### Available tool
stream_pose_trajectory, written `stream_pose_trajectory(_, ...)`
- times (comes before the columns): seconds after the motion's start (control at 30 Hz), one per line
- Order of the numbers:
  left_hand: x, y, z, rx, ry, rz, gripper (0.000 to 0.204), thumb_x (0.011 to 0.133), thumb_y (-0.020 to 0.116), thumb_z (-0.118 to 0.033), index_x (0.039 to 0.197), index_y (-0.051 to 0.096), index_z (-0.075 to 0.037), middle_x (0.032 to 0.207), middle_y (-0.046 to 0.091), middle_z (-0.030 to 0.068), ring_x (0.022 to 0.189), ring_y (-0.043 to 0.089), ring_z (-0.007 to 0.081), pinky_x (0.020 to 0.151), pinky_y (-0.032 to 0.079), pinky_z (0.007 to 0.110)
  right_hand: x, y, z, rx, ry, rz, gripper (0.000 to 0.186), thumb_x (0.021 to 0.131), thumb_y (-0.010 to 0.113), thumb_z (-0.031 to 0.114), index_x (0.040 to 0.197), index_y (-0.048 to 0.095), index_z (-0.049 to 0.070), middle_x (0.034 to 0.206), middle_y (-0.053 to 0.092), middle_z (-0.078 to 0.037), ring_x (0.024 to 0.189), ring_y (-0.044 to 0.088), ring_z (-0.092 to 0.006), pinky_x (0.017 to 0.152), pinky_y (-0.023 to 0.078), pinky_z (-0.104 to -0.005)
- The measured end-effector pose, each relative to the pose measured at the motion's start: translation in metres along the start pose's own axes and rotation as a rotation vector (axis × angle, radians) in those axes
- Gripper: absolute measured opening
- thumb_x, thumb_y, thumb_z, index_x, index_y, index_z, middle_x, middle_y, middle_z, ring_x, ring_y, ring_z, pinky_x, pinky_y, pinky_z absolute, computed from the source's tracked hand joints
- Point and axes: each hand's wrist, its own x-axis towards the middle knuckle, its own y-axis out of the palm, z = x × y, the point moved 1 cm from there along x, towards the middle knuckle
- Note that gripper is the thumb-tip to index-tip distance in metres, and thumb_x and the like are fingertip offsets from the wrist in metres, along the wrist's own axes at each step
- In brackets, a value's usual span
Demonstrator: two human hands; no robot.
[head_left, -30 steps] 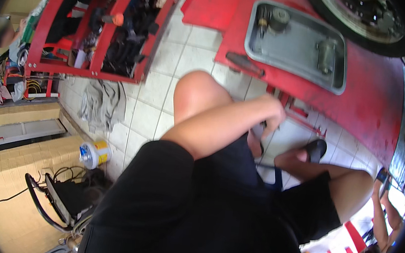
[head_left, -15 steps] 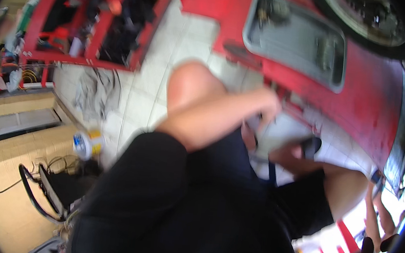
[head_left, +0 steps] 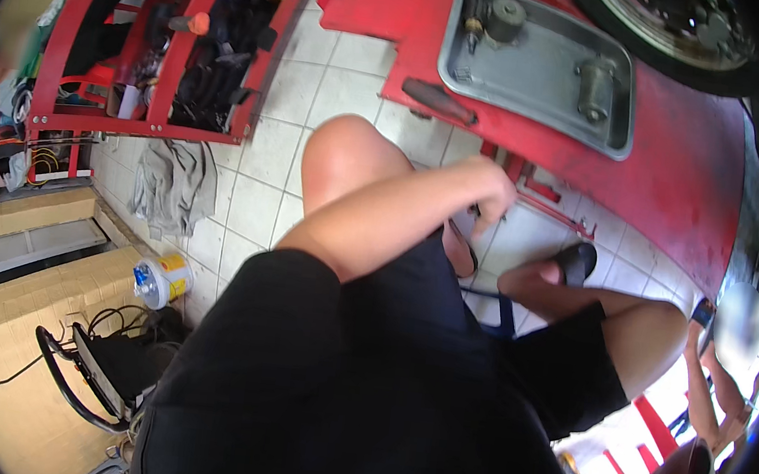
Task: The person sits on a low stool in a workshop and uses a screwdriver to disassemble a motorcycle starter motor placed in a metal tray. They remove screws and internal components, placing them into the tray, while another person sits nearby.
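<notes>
My left arm reaches across my lap, and my left hand (head_left: 492, 192) hangs between my bent knees, above the tiled floor. Its fingers droop loosely, partly hidden behind the hand; I see nothing held in them. My right hand does not show. Ahead, a grey metal tray (head_left: 540, 115) rests on a red platform (head_left: 680, 190). Inside the tray, a cylindrical metal part (head_left: 596, 89) lies on the right. A round metal part (head_left: 506, 19) and a dark narrow part (head_left: 473, 25) sit at its left end. A dark elongated piece (head_left: 440, 101) lies along the platform's near edge.
A wheel (head_left: 665, 73) stands beyond the tray. At left are a red tool rack (head_left: 141, 130), a grey cloth (head_left: 172, 183), a white-and-yellow bucket (head_left: 173, 278) and a black-framed object (head_left: 97, 374). Another person's limbs (head_left: 705, 392) appear at far right, near red bars (head_left: 655, 428).
The blurred view has become sharp and shifted slightly, so the tray and platform sit a little higher and farther left. My left hand keeps nearly the same hanging pose.
</notes>
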Motion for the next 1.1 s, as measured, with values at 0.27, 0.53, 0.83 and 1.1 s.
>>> stream_pose_trajectory(0.27, -0.021, -0.015, 0.014, -0.021, -0.009, -0.077, 0.056, 0.061, 0.091, -0.039, 0.095, 0.074, 0.003, 0.095, 0.074, 0.0175, 0.083, 0.071, 0.0293, 0.073, 0.057, 0.04, 0.06, 0.088, -0.012, 0.152, 0.124, 0.079, 0.028, 0.075, 0.078, 0.027, 0.077, 0.066, 0.002, 0.076, 0.06, -0.016, 0.078, 0.061, -0.0354, 0.068, 0.046, -0.0452)
stream_pose_trajectory(0.53, -0.006, -0.013, 0.022, 0.009, -0.049, -0.095, 0.056, 0.061, 0.09, -0.043, 0.081, 0.072, 0.006, 0.077, 0.071, 0.017, 0.07, 0.068, 0.0295, 0.066, 0.054, 0.041, 0.034, 0.132, -0.045, 0.616, 0.27, 0.137, 0.037, 0.075, 0.079, 0.031, 0.084, 0.069, -0.004, 0.083, 0.069, -0.024, 0.08, 0.067, -0.0406, 0.071, 0.053, -0.046)
stream_pose_trajectory(0.83, -0.023, -0.01, 0.021, -0.092, 0.289, -0.522, 0.045, 0.067, 0.086, -0.04, 0.092, 0.075, -0.004, 0.077, 0.071, 0.0142, 0.071, 0.068, 0.0271, 0.068, 0.053, 0.039, -0.049, 0.204, -0.047, 2.018, 0.248, 0.284, 0.052, 0.079, 0.081, 0.022, 0.114, 0.061, -0.012, 0.075, 0.06, -0.006, 0.061, 0.053, -0.0138, 0.058, 0.041, -0.025)
stream_pose_trajectory(1.1, -0.112, 0.009, 0.014, -1.183, 0.462, -0.752, 0.031, 0.082, 0.08, -0.024, 0.096, 0.068, 0.0, 0.08, 0.068, 0.0061, 0.071, 0.063, 0.0164, 0.064, 0.049, 0.033, -0.033, 0.237, -0.056, 2.339, 0.27, 0.15, 0.047, 0.087, 0.074, 0.023, 0.118, 0.057, -0.008, 0.071, 0.044, 0.003, 0.055, 0.037, -0.0045, 0.048, 0.026, -0.0217)
